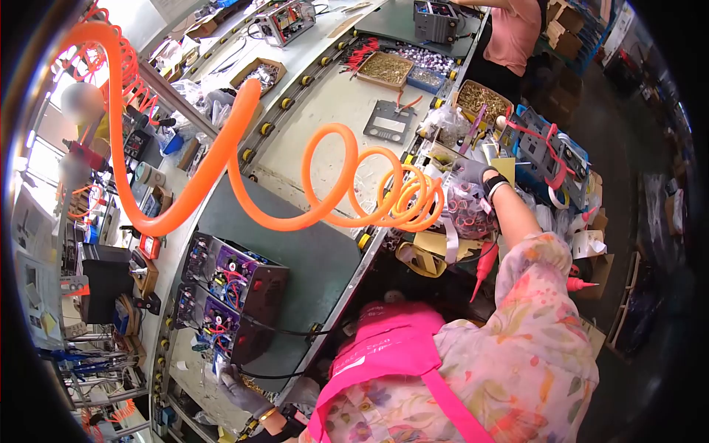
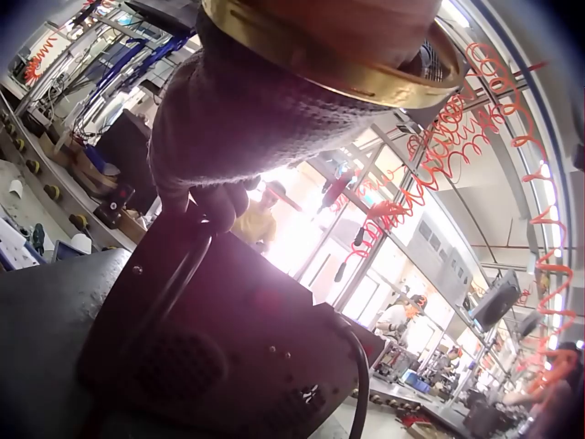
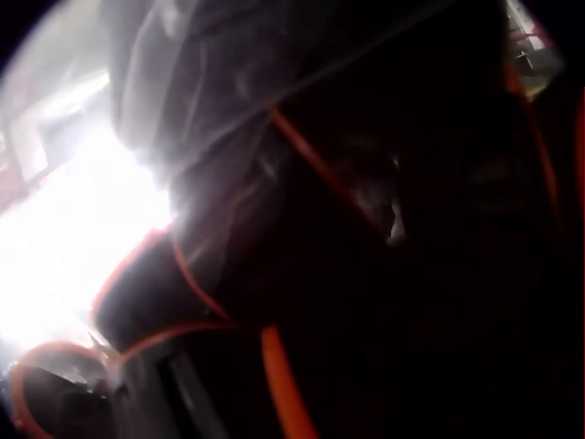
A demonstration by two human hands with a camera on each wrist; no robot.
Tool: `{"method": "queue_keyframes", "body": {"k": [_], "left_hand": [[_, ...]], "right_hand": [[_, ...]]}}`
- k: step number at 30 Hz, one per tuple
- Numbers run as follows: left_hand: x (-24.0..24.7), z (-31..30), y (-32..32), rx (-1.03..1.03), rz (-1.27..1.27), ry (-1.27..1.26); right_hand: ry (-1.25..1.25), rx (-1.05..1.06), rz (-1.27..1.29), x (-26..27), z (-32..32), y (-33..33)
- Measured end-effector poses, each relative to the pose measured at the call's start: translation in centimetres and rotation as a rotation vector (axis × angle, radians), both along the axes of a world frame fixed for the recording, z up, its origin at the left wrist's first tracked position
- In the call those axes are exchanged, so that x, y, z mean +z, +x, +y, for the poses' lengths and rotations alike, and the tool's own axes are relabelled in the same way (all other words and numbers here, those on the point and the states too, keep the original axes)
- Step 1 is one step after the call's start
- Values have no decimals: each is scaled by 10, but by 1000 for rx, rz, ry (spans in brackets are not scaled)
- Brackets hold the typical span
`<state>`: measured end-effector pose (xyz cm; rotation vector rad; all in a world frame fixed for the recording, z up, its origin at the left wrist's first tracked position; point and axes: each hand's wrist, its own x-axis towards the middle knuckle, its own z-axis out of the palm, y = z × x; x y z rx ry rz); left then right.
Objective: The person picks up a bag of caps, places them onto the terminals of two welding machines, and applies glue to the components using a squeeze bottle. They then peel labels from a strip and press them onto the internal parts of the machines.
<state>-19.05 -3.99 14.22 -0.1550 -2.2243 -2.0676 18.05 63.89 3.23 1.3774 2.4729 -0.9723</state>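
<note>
The left hand (image 1: 247,393), grey-gloved, is beside the lower end of two dark casings (image 1: 260,314) with exposed wiring. In the left wrist view, that gloved hand (image 2: 247,128) is at the upper edge of a dark perforated casing (image 2: 247,338), fingers bent near a black cable; whether they grip it is unclear. The right hand (image 1: 473,173), also gloved, reaches to the top of a clear plastic bag (image 1: 470,214) of reddish loops. Its fingers are mostly hidden. The right wrist view is dark and blurred, showing translucent plastic (image 3: 228,119) and orange-red strands (image 3: 288,389).
A thick orange coiled hose (image 1: 325,214) hangs across the head view. A flat grey panel (image 1: 388,122) lies on the bench beyond it, with trays of small parts (image 1: 385,69) farther off. Red-tipped bottles (image 1: 485,264) hang near the right forearm. Another person (image 1: 511,40) stands at the top.
</note>
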Motion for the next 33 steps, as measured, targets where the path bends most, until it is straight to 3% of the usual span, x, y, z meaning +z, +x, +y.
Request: {"method": "queue_keyframes", "body": {"k": [6, 10, 14, 17, 19, 21, 23, 24, 26, 27, 28, 29, 30, 31, 33], "left_hand": [[3, 10, 4, -25, -4, -26], [1, 11, 3, -61, 0, -54], [2, 15, 8, -47, 6, -41], [4, 10, 9, -81, 38, -89], [9, 17, 14, -43, 44, -79], [28, 28, 25, -61, 115, -141], [64, 57, 48, -134, 246, -267], [80, 71, 60, -234, 250, -299], [111, 103, 82, -436, 256, -360], [125, 124, 93, -636, 246, -310], [136, 143, 103, -837, 237, -258], [133, 159, 110, -982, 316, -219], [131, 172, 113, -1126, 397, -181], [144, 180, 114, -1315, 412, -308], [131, 185, 118, -1486, 378, -183]], "right_hand": [[-85, 31, 160, -6, 2, 7], [-359, -281, 489, 14, -24, 14], [-489, -387, 729, 32, -39, 15], [-594, -590, 1188, 72, -65, 10], [-103, -335, 1143, 82, -66, 21], [53, -388, 1324, 126, -101, 15], [207, -403, 1344, 162, -140, 15], [278, -253, 1390, 181, -165, 14], [161, 61, 1462, 221, -203, -7], [213, 423, 1329, 257, -215, -22], [211, 647, 1282, 269, -227, -39], [267, 730, 1261, 275, -249, -60], [158, 865, 1291, 282, -268, -83], [85, 972, 1290, 278, -285, -104], [94, 1046, 1280, 275, -316, -133]]}}
